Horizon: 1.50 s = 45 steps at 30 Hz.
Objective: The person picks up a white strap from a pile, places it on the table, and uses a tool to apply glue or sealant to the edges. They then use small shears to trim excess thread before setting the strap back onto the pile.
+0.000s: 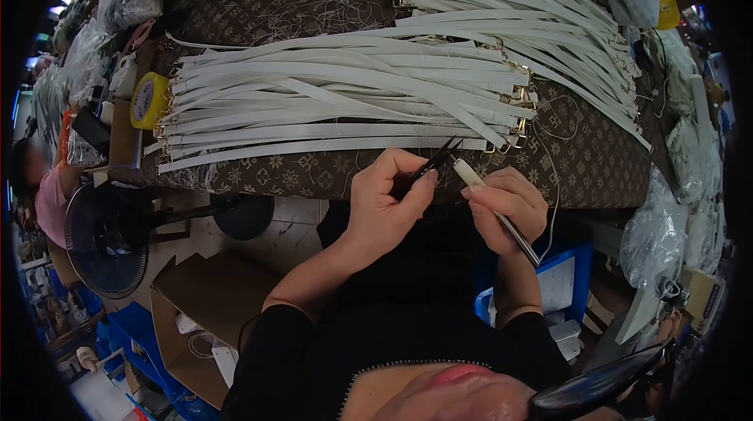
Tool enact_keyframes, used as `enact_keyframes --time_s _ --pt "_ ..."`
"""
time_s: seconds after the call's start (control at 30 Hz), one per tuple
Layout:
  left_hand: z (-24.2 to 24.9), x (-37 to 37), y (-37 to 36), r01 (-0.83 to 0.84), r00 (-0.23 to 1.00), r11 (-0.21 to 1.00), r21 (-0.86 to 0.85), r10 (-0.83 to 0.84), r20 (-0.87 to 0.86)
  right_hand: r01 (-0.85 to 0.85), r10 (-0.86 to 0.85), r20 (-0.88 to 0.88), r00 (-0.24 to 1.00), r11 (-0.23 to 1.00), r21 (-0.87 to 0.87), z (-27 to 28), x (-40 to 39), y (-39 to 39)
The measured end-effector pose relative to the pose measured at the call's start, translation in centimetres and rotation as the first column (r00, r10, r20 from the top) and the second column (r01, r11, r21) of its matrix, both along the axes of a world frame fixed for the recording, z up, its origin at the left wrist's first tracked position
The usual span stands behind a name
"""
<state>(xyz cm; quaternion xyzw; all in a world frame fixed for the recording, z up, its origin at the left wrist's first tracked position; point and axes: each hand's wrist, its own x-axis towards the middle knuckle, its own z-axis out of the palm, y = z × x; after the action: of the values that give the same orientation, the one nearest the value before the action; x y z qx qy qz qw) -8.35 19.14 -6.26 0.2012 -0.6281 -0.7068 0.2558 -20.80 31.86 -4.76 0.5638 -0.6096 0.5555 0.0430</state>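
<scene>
Black pointed snips or tweezers are held in my left hand, with their tips at the front edge of the strap pile. My right hand grips a pen-like tool with a pale front part and a metal shaft; a thin cord runs up from its rear end. The two tools' tips nearly meet over the edge of the patterned cloth. Just beyond them lie white straps with gold buckles at their ends.
A second pile of white straps lies behind to the right. Yellow tape stands at the left. A fan, an open cardboard box and a blue crate are below. Another person is at far left.
</scene>
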Motion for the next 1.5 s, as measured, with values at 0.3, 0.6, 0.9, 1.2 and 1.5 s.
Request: enact_keyframes --time_s 0.3,0.6,0.9,1.2,1.5 --pt "0.1 0.0 0.0 0.009 1.000 1.000 -0.013 -0.008 0.022 0.007 -0.004 0.061 0.998 0.999 -0.045 -0.3 0.1 -0.2" --pt "-0.1 -0.1 0.0 -0.003 1.000 0.999 -0.051 0.004 0.014 0.016 -0.015 0.041 0.999 1.000 -0.026 -0.2 0.0 -0.1" --pt "-0.1 0.0 0.0 -0.011 1.000 1.000 0.003 0.011 0.022 0.004 0.051 0.411 0.910 0.991 -0.132 -1.5 0.9 0.8" --pt "0.2 -0.1 0.3 0.008 1.000 0.999 0.040 -0.008 -0.005 -0.012 0.096 0.563 0.821 0.988 -0.152 -2.4 1.5 0.5" --pt "0.3 -0.1 0.3 -0.002 1.000 0.999 0.048 0.002 -0.004 -0.015 0.073 0.479 0.875 0.992 -0.124 -2.4 1.5 0.4"
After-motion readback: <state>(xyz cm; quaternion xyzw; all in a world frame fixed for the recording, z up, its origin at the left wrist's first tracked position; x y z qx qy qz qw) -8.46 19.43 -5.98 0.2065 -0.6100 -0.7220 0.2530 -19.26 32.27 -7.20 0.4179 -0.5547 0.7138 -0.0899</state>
